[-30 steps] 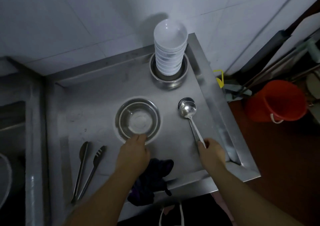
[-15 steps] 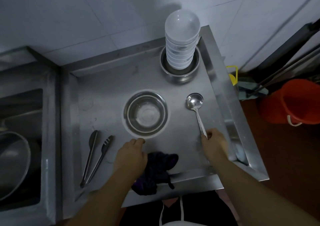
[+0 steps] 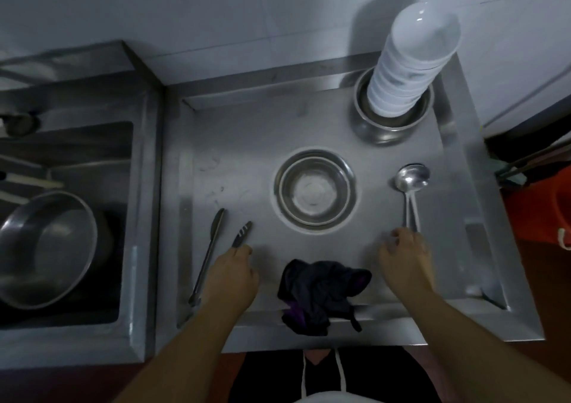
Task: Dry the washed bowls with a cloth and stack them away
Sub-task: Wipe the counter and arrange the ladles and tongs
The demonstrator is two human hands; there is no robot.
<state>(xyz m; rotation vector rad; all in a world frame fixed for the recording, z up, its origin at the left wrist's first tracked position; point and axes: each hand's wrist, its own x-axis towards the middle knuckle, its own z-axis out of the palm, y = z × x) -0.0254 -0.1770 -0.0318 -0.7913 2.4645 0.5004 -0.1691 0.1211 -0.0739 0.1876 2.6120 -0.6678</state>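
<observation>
A steel bowl (image 3: 315, 191) sits upright in the middle of the steel counter (image 3: 247, 131). At the back right, a tall leaning stack of white bowls (image 3: 411, 72) stands inside another steel bowl (image 3: 392, 129). A dark crumpled cloth (image 3: 321, 291) lies over the counter's front edge, between my hands and touched by neither. My left hand (image 3: 231, 276) lies palm down over the right arm of the tongs (image 3: 210, 248); its grip is hidden. My right hand (image 3: 404, 257) pinches the handle end of a ladle (image 3: 412, 178) lying on the counter.
A sink (image 3: 92, 131) on the left holds a large steel basin (image 3: 46, 248) and some utensils. A red bucket (image 3: 550, 211) stands on the floor past the counter's right edge. The counter has raised rims and backs onto a tiled wall.
My left hand left the centre bowl's rim, passed the cloth and moved left onto the tongs. My right hand stayed on the ladle handle. The view shifted right.
</observation>
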